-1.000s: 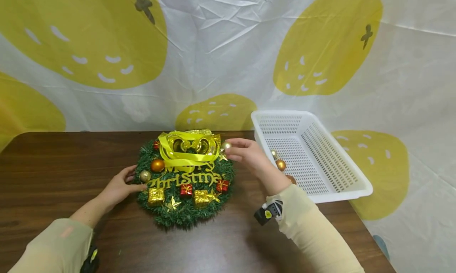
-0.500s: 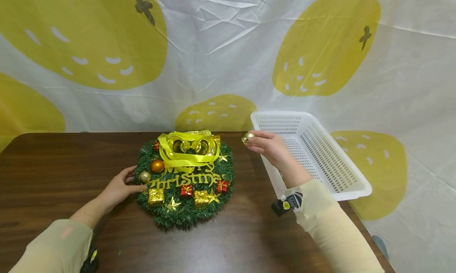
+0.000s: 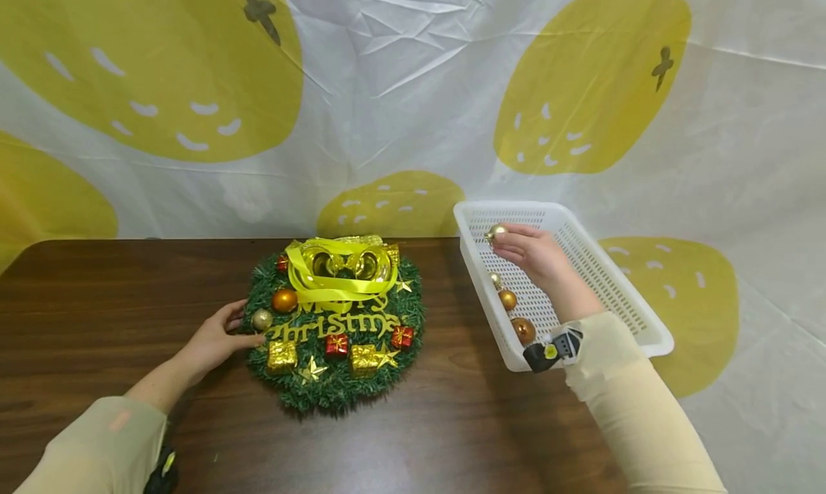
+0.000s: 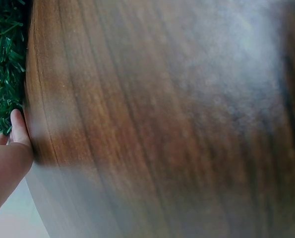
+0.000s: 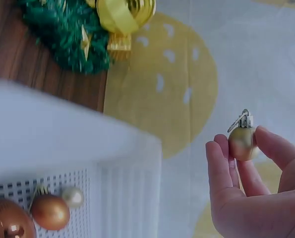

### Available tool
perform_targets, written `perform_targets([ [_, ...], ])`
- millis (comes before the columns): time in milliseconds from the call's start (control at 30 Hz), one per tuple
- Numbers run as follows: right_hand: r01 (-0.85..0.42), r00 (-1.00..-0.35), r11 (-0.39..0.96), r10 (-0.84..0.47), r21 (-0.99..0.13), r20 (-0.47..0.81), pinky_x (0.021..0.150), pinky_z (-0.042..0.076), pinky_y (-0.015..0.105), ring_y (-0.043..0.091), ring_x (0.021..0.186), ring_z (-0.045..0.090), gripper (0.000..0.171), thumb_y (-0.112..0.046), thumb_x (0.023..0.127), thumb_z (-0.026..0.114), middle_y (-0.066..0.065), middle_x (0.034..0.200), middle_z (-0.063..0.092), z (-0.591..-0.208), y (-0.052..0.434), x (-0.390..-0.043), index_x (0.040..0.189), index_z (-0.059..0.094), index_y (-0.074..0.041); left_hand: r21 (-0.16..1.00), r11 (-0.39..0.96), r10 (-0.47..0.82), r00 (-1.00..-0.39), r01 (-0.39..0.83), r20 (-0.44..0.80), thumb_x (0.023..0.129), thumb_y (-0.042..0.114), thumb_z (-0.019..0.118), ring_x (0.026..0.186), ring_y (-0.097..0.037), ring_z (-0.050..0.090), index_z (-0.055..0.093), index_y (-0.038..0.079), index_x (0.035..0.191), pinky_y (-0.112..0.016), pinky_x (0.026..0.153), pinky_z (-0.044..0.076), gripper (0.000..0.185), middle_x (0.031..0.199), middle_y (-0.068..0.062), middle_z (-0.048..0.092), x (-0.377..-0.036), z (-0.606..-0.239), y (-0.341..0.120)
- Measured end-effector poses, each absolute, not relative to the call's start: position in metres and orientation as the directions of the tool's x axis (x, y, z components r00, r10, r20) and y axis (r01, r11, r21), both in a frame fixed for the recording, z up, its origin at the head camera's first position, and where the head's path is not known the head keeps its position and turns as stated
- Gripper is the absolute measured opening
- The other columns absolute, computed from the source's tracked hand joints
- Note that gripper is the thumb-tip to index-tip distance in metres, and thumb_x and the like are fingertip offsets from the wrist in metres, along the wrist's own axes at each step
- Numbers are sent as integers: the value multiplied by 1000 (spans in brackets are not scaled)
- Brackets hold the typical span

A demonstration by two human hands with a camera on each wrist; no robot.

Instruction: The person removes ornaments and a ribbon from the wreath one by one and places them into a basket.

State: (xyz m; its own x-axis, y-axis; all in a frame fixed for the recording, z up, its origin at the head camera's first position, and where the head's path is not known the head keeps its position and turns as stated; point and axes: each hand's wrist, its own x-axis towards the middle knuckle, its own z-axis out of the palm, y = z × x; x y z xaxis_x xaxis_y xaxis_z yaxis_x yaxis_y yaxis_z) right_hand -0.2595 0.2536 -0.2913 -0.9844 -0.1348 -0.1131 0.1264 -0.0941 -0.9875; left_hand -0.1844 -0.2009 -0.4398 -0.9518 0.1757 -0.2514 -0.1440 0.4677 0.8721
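While my right hand [image 3: 532,254] pinches a small gold bauble [image 3: 496,232] between thumb and fingertips, it hangs over the far end of the white basket [image 3: 635,304], above the mesh floor and not yet set down. In the right wrist view the bauble [image 5: 242,142] sits only on the tips of my fingers [image 5: 220,161], cap and loop up, so the grip looks light; I judge a smooth round ball like this could squirt out if I squeeze unevenly.

If I let go from this height it may bounce on the hard mesh and hop over the low rim, then roll off the counter [image 3: 129,300] toward the backdrop. It could also knock the three baubles [image 3: 508,300] already lying along the basket's near-left wall and chip one. The basket overhangs the counter's right edge, so a heavy press on its outer side might tip it.

My left hand [image 3: 216,340] lies with relaxed, straight fingers against the left edge of the wreath [image 3: 335,390], holding nothing. The left wrist view shows only a fingertip [image 4: 19,129] touching the green needles. If that hand drags, I think the wreath could slide or shed its loosely fixed ornaments, such as the pale ball [image 3: 262,319] right beside my fingers.
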Motion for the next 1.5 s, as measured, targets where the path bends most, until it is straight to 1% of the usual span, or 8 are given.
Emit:
perform_targets([
  [267, 154, -987, -67, -51, -986, -151, 76, 54, 16, 6, 74, 67, 18, 7, 91, 49, -4, 74, 69, -294, 281, -266, 102, 56, -5, 875, 461, 171, -954, -145, -248, 87, 27, 66, 134, -51, 20, 4, -5, 149, -61, 105, 29, 93, 147, -37, 15, -185, -440, -198],
  [400, 185, -983, -14, -18, -983, -185, 78, 54, 16, 4, 73, 66, 46, 7, 91, 47, -7, 73, 69, -297, 288, -268, 135, 37, 9, 875, 464, 170, -955, -141, -244, 87, 26, 66, 133, -51, 20, 4, -5, 148, -60, 105, 30, 93, 147, -37, 15, -186, -440, -199],
  [467, 201, -980, 14, -4, -980, -201, 77, 54, 16, 3, 72, 66, 55, 7, 91, 46, -8, 71, 68, -299, 291, -270, 140, 23, 15, 875, 463, 171, -954, -141, -245, 87, 25, 66, 133, -51, 20, 4, -5, 148, -60, 105, 29, 92, 147, -37, 15, -186, -440, -199],
  [633, 254, -966, 82, 67, -964, -249, 74, 54, 15, 2, 69, 64, 52, 8, 90, 48, -10, 69, 66, -304, 297, -273, 139, 30, 13, 878, 457, 179, -952, -142, -247, 88, 26, 65, 134, -52, 19, 3, -5, 149, -61, 105, 29, 93, 147, -37, 14, -185, -439, -198],
  [833, 318, -945, 158, 132, -935, -299, 88, 52, 22, 3, 72, 63, 51, 4, 89, 53, -12, 70, 63, -308, 302, -274, 137, 36, 11, 881, 450, 182, -951, -145, -249, 87, 28, 66, 134, -51, 19, 3, -4, 149, -61, 104, 30, 94, 148, -36, 13, -184, -438, -198],
  [967, 321, -944, 162, 130, -933, -303, 80, 54, 19, 2, 69, 63, 42, 5, 89, 53, -11, 68, 63, -310, 304, -275, 129, 42, 11, 879, 455, 180, -951, -146, -251, 87, 29, 66, 134, -51, 19, 2, -4, 149, -61, 104, 30, 94, 148, -36, 13, -185, -440, -199],
  [1333, 296, -954, 112, 82, -949, -288, 85, 53, 20, 0, 70, 65, 55, 0, 94, 46, -13, 68, 61, -309, 300, -274, 143, 23, 12, 879, 454, 177, -953, -144, -247, 87, 28, 66, 134, -51, 19, 3, -4, 149, -61, 104, 30, 94, 148, -36, 13, -184, -440, -200],
  [1500, 212, -977, 97, 4, -973, -212, 87, 51, 19, -1, 75, 64, 58, -6, 96, 48, -9, 83, 64, -302, 286, -273, 144, 20, 12, 877, 459, 176, -952, -144, -249, 88, 29, 65, 133, -52, 19, 2, -5, 149, -62, 104, 30, 94, 148, -37, 13, -183, -440, -201],
])
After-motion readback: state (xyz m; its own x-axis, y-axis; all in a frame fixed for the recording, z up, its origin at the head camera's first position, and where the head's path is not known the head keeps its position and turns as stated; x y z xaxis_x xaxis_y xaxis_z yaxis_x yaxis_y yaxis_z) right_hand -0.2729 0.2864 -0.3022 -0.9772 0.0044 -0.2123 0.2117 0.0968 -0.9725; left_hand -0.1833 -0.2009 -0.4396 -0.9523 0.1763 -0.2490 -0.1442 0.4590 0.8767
